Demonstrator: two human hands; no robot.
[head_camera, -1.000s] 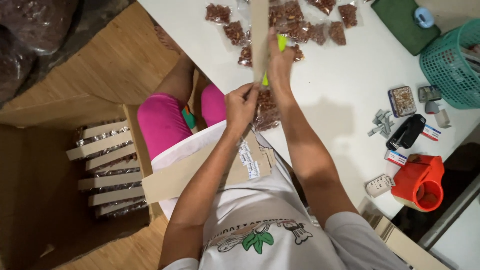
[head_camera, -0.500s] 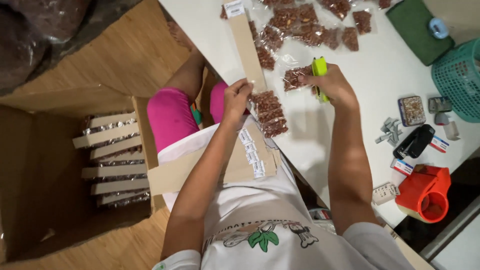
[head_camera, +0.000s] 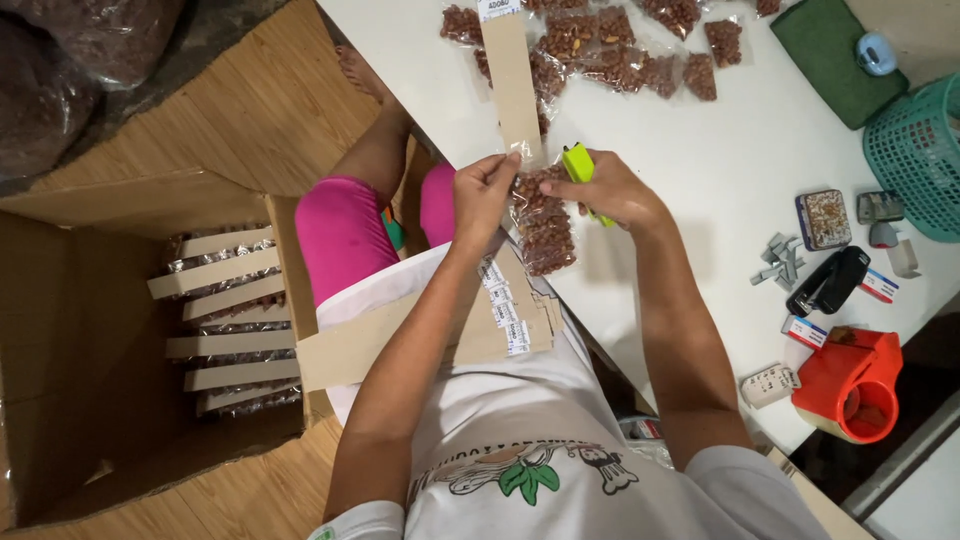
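The fingers (head_camera: 505, 165) of my left hand (head_camera: 482, 195) pinch the lower end of a long cardboard strip (head_camera: 512, 85) together with the top of a small clear bag of brown nuts (head_camera: 540, 220), which hangs down just past the edge of the white desk (head_camera: 720, 170). My right hand (head_camera: 610, 190) is clenched around a lime-green stapler (head_camera: 578, 165), its nose right beside the bag's top, touching or nearly so.

The strip runs away from me across the desk, with more filled bags (head_camera: 600, 50) lying on both sides of its far end. A stack of cardboard strips (head_camera: 430, 335) lies across my lap. To my left, an open cardboard box (head_camera: 90, 400) on the wooden floor holds rows of finished strips (head_camera: 225, 320) with bags attached. On the desk to my right lie a black stapler (head_camera: 830, 280), a small tin (head_camera: 822, 218), loose staple bars (head_camera: 778, 260) and a red tape dispenser (head_camera: 850, 380), with a teal basket (head_camera: 915, 155) at the far edge.
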